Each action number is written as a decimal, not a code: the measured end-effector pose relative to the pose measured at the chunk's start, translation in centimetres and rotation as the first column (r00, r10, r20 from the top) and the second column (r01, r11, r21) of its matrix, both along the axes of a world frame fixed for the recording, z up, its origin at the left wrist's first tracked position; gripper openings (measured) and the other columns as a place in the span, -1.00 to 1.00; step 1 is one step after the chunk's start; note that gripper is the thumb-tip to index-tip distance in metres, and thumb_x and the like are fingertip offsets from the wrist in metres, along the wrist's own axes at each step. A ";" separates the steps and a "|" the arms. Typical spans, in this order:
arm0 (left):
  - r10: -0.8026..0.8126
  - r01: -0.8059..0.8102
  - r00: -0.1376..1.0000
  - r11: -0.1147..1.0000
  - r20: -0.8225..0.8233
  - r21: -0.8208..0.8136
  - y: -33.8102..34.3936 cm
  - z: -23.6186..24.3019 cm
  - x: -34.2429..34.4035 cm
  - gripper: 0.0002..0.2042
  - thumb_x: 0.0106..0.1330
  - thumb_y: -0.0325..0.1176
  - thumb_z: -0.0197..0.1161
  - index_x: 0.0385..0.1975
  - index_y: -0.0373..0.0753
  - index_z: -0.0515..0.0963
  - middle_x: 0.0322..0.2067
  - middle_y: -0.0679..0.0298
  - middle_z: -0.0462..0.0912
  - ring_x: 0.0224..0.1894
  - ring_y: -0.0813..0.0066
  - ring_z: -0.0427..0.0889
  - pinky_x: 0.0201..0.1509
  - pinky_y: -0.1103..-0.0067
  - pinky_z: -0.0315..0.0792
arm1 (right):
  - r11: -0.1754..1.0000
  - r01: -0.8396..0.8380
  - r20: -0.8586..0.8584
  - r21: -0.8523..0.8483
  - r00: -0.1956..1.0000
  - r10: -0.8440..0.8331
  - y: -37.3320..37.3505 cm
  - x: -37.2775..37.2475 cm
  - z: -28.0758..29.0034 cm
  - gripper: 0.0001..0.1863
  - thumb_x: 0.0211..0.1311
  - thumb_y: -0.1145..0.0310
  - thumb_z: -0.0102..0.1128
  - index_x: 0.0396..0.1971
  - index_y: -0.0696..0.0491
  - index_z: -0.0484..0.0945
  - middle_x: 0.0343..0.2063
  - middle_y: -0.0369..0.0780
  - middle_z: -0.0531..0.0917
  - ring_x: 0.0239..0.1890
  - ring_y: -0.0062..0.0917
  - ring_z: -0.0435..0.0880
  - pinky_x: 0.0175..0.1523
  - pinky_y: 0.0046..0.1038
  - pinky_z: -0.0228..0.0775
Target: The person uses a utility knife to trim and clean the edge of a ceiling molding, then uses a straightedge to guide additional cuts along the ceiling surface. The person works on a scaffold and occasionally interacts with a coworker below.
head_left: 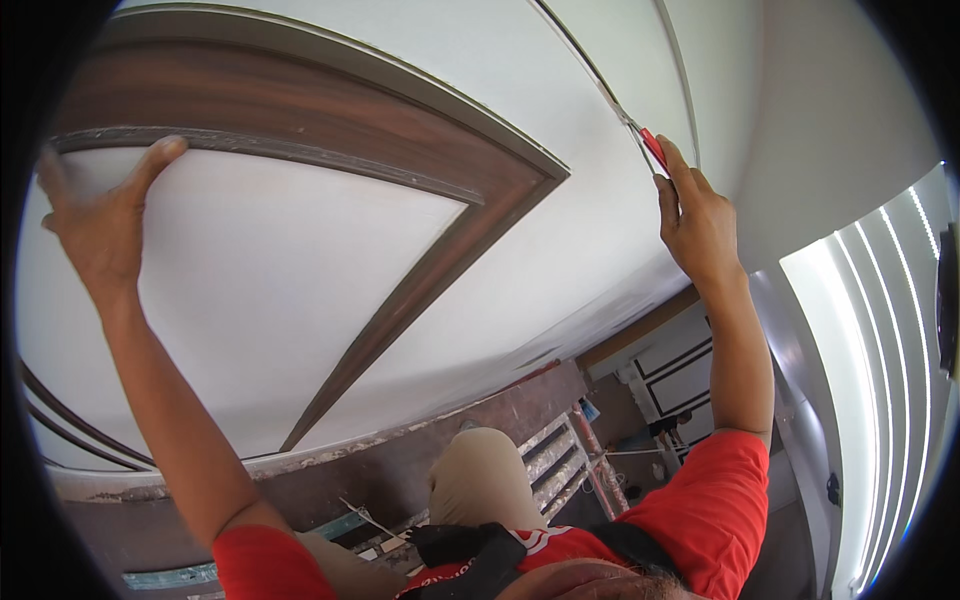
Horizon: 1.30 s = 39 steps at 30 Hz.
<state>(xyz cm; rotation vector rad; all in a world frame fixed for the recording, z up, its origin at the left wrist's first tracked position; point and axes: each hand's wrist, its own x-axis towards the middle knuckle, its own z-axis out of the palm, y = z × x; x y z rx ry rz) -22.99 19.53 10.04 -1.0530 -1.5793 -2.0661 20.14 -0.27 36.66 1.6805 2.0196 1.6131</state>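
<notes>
Red-handled tool (653, 146) juts from the right hand (702, 225).

Light strips (846, 330): glaring, at right
White wall (520, 260): bright, softly shaded
Left hand (105, 235): partly blurred
Rim: black, edges bent

White lettering (458, 573) on black fabric (465, 545) is unclear.

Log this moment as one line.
Left hand: spread at edge of brown frame | Right hand: holds red-handled tool | Tip: at thin dark strip, contact unclear
</notes>
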 end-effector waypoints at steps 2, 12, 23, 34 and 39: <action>0.017 -0.018 1.000 1.000 -0.021 -0.013 -0.2 0.5 0.4 0.40 -0.27 0.39 0.63 0.55 -0.32 0.08 0.49 -0.24 0.16 0.58 -0.12 0.08 0.65 0.00 -0.28 | 0.995 -0.102 -0.015 -0.011 0.995 0.102 0.3 -2.8 0.1 -0.46 0.45 0.34 0.25 0.39 -0.11 0.41 -0.50 -0.16 0.64 -0.60 -0.25 0.63 -0.46 -0.24 0.50; -0.092 0.093 0.995 0.996 0.045 -0.008 -1.0 1.2 0.3 0.46 -0.29 0.33 0.68 0.59 -0.28 -0.04 0.52 -0.29 0.05 0.64 -0.06 -0.12 0.64 -0.05 -0.42 | 0.916 -0.400 0.044 0.029 0.916 0.399 6.9 -15.1 0.9 -0.53 0.49 0.26 0.20 0.34 -0.06 0.44 -0.50 -0.14 0.68 -0.56 -0.24 0.67 -0.44 -0.24 0.51; -0.062 0.061 0.998 0.998 0.024 0.015 -0.8 1.0 0.3 0.43 -0.26 0.32 0.68 0.59 -0.28 -0.04 0.51 -0.29 0.09 0.64 -0.07 -0.12 0.63 -0.10 -0.38 | 0.958 -0.285 0.051 -0.025 0.957 0.286 6.9 -15.5 1.3 -0.55 0.52 0.25 0.16 0.34 -0.07 0.44 -0.48 -0.10 0.70 -0.53 -0.22 0.70 -0.38 -0.21 0.54; 0.097 -0.096 0.994 0.995 -0.057 0.016 0.1 0.4 -0.1 0.45 -0.31 0.46 0.61 0.56 -0.34 0.05 0.47 -0.32 0.17 0.56 -0.21 0.11 0.61 -0.10 -0.22 | 0.984 -0.178 0.095 0.011 0.980 0.177 5.9 -10.4 0.9 -0.54 0.50 0.27 0.18 0.34 -0.12 0.43 -0.53 -0.14 0.66 -0.55 -0.23 0.67 -0.40 -0.19 0.53; 0.120 -0.121 0.989 0.993 -0.091 -0.009 0.0 0.4 0.0 0.41 -0.30 0.44 0.62 0.52 -0.37 0.13 0.45 -0.27 0.24 0.51 -0.23 0.19 0.61 -0.04 -0.07 | 0.970 -0.241 0.123 0.028 0.964 0.236 6.1 -8.4 0.7 -0.51 0.47 0.29 0.23 0.36 -0.15 0.44 -0.53 -0.18 0.66 -0.58 -0.28 0.66 -0.43 -0.25 0.53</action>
